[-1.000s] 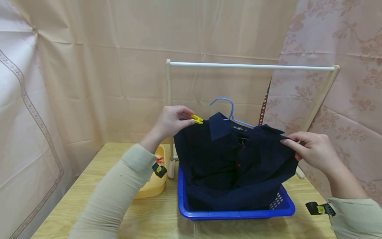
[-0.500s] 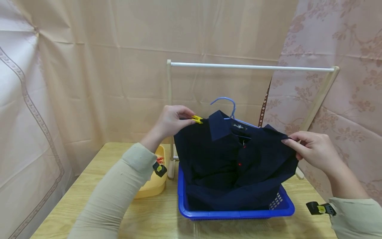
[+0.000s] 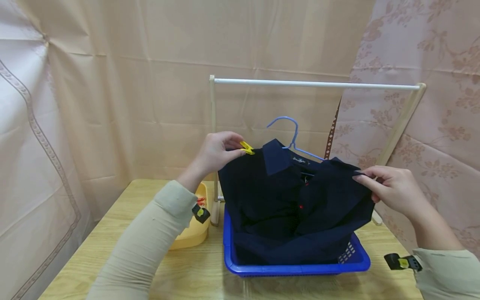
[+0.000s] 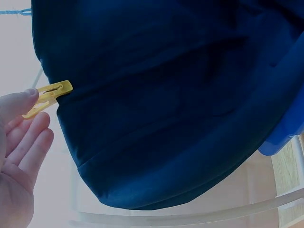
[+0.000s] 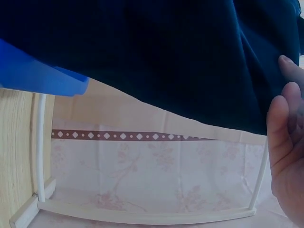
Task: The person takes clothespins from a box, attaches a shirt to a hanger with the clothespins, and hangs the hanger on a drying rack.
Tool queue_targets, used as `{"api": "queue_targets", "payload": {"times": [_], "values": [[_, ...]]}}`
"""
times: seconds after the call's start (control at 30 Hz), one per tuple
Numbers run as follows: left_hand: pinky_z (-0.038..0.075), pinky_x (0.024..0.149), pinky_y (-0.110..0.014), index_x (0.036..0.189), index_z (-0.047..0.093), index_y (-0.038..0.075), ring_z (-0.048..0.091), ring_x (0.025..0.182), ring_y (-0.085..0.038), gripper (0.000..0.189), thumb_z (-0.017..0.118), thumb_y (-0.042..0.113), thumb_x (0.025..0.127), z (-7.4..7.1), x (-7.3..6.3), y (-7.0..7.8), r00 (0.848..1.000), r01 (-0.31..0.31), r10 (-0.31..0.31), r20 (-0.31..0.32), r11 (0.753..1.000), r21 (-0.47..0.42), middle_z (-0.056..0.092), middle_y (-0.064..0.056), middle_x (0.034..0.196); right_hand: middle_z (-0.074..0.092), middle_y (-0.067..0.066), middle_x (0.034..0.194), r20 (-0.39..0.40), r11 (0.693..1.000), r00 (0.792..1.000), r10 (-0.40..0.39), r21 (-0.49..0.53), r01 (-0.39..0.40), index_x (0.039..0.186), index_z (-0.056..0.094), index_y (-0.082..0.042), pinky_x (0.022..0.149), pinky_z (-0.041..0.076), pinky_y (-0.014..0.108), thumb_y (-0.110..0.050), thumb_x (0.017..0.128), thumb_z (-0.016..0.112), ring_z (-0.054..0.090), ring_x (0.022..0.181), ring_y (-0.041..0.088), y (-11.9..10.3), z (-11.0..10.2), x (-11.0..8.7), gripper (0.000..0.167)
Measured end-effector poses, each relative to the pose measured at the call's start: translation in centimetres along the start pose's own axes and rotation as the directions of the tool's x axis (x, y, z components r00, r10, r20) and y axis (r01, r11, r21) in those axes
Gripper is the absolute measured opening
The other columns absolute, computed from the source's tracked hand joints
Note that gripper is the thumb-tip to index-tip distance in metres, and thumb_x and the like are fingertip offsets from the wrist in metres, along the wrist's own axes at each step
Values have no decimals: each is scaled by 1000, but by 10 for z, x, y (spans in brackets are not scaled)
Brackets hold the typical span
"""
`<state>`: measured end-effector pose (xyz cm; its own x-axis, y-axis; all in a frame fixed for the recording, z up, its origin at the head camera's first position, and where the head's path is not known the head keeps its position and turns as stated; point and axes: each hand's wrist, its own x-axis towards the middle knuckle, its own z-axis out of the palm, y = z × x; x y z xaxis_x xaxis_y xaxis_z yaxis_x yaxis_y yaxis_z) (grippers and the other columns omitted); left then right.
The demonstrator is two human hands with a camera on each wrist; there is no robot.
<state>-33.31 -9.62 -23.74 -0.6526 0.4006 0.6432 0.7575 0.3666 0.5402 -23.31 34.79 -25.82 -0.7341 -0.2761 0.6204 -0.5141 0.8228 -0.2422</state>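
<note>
- the dark shirt (image 3: pixel 277 204) is right of centre in the head view, spread between your hands, its lower part in the blue basket (image 3: pixel 300 270).
- the blue hanger (image 3: pixel 296 131) pokes up from the shirt's collar, hook toward the upper left.
- your left hand (image 3: pixel 221 152) pinches the yellow clothespin (image 3: pixel 246 148), whose tip bites the shirt's shoulder on the picture's left.
- your right hand (image 3: pixel 397 187) pinches the other shoulder, thumb and fingers clamped on cloth.
- behind, the rack (image 3: pixel 315 84) spans the upper right.
- lower left, a yellow tray (image 3: pixel 193 235) with red clothespins (image 3: pixel 201 201) sits on the table (image 3: pixel 187 275).
</note>
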Motion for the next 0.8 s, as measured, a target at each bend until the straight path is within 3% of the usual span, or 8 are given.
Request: {"api": "queue_targets", "payload": {"times": [0.17,0.33,0.57,0.8], "values": [[58,87,-39,114,70,-1,72,94,-20,27,79,6,89,-2,-1,-2,1000,12,-12,16,1000,-6,74,-9,104,51,-13,52,6,1000,1000,22,-6,-22,91,75,-13,42,37,22,-15,94,75,50,44,8,0,1,2,4],[57,89,-46,115,69,-4,71,94,-22,29,78,4,89,-3,-2,-3,1000,-14,14,15,1000,-16,73,-12,104,61,-10,64,-54,998,998,-30,-54,27,91,78,-12,46,37,18,-9,87,81,48,52,5,4,5,4,6],[57,89,-45,115,68,-4,71,94,-22,29,78,4,89,-3,-2,-5,999,-34,34,13,999,-11,73,-12,104,64,-9,69,-91,995,993,-69,-82,62,90,79,-15,49,37,17,-5,82,84,47,56,3,6,7,6,14],[58,88,-40,115,69,-4,71,95,-21,28,78,5,90,-5,-1,-3,1000,-26,26,4,1000,-11,73,-11,105,64,-8,66,-106,995,994,-22,-100,12,85,78,-13,49,38,16,-12,82,85,50,55,1,7,5,9,8]]}}
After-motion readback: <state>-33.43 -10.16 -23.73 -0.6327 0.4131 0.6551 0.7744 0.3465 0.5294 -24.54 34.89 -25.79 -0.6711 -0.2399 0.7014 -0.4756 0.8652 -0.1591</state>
